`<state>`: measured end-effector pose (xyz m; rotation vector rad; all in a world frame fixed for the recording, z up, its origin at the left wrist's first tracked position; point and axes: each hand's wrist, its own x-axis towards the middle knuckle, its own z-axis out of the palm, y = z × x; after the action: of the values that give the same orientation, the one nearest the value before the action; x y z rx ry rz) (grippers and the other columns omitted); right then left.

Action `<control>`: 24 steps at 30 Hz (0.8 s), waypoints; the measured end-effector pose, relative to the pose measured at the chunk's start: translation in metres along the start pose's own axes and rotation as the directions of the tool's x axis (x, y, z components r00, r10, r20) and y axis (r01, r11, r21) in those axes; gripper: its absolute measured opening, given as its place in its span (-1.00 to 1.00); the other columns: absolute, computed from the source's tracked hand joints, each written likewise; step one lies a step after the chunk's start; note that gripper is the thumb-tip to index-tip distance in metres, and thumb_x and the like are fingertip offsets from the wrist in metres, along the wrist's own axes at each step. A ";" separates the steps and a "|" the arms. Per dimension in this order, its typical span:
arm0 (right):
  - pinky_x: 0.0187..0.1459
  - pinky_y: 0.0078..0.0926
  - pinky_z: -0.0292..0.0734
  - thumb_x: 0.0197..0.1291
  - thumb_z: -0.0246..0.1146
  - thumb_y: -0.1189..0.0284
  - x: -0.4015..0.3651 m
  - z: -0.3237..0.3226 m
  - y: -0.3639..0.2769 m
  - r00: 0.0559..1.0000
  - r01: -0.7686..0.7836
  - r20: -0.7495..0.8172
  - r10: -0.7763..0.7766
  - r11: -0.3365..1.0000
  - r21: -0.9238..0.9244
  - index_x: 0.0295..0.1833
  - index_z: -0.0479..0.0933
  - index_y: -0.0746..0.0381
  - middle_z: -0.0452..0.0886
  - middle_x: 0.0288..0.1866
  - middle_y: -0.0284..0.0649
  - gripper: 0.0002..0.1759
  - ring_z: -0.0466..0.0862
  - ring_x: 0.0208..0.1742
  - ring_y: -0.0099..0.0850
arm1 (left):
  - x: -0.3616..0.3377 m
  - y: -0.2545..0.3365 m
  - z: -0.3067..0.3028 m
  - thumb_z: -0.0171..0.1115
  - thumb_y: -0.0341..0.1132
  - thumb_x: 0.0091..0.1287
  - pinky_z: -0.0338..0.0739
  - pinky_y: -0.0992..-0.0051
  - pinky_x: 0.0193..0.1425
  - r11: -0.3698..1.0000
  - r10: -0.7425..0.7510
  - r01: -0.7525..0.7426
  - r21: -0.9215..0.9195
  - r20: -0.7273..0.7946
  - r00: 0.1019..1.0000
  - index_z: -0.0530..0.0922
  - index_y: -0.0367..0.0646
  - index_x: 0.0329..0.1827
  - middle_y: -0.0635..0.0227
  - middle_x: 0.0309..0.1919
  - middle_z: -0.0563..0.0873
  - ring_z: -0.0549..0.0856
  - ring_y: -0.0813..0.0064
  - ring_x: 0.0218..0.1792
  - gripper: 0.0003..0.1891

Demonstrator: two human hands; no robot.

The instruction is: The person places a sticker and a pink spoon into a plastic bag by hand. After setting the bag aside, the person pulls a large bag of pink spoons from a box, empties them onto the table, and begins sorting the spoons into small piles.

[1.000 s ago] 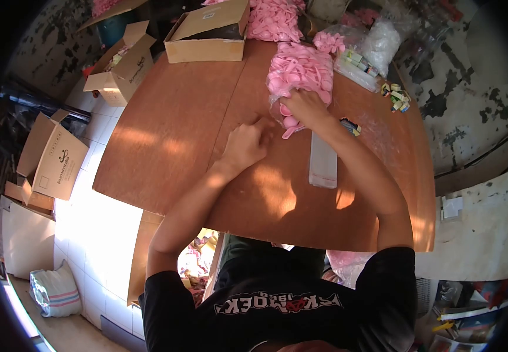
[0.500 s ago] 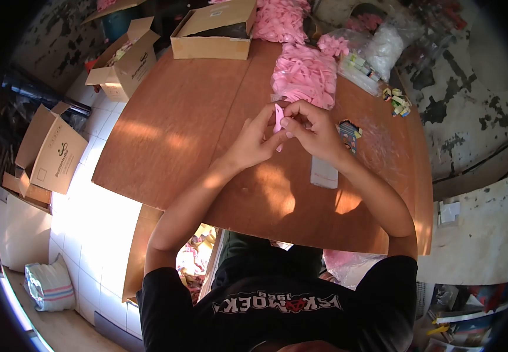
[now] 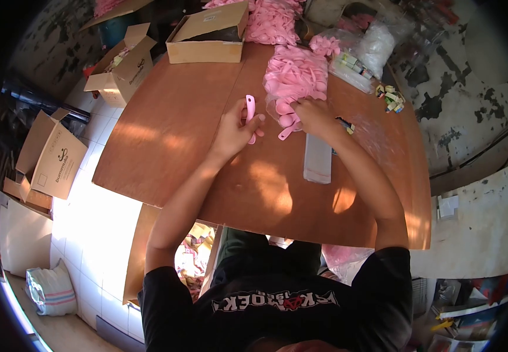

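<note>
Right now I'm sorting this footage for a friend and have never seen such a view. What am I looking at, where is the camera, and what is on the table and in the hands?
No machine here: these are a person's two bare hands. The one view comes from a camera worn on the person's head, looking down past their chest. The left hand pinches one pink plastic piece and holds it upright. The right hand rests on the edge of a heap of pink pieces; whether it grips one is hard to tell. On the wooden table also lie a clear flat sleeve and an open cardboard box.
</note>
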<state>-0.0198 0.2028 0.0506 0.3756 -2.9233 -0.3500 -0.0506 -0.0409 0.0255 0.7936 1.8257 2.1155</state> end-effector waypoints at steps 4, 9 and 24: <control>0.00 -0.17 0.56 -0.05 0.44 0.43 -0.001 0.005 0.005 0.999 -0.001 0.041 0.003 1.000 -0.031 -0.09 0.61 0.26 0.67 -0.06 -0.12 -0.65 0.64 0.07 -0.15 | 0.000 -0.003 0.000 0.31 -0.43 0.35 0.50 0.62 -0.50 1.000 -0.017 0.016 0.019 0.034 0.999 0.44 -0.33 0.20 0.34 -0.39 0.71 0.72 0.60 -0.47 -0.60; 0.09 -0.09 0.49 -0.10 0.52 0.30 0.000 0.009 0.013 0.999 -0.009 0.042 0.007 0.998 0.058 0.04 0.51 0.23 0.59 0.11 -0.13 -0.44 0.57 0.19 -0.15 | 0.002 -0.008 -0.004 0.35 -0.43 0.33 0.48 0.65 -0.52 1.000 -0.022 0.022 0.012 0.049 0.999 0.46 -0.32 0.20 0.37 -0.40 0.72 0.71 0.62 -0.49 -0.58; 0.00 -0.20 0.50 0.00 0.41 0.39 -0.001 0.019 0.033 0.987 0.119 -0.137 -0.083 0.953 0.278 -0.20 0.64 0.27 0.66 -0.07 -0.11 -0.74 0.63 0.00 -0.16 | 0.009 -0.016 -0.007 0.09 -0.23 0.53 0.46 0.58 -0.54 0.992 -0.041 0.047 -0.117 0.050 0.998 0.36 -0.18 0.25 0.39 -0.55 0.59 0.55 0.63 -0.60 -0.66</control>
<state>-0.0304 0.2381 0.0405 0.5674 -2.8390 0.0849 -0.0644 -0.0390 0.0116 0.7617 1.6619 2.1350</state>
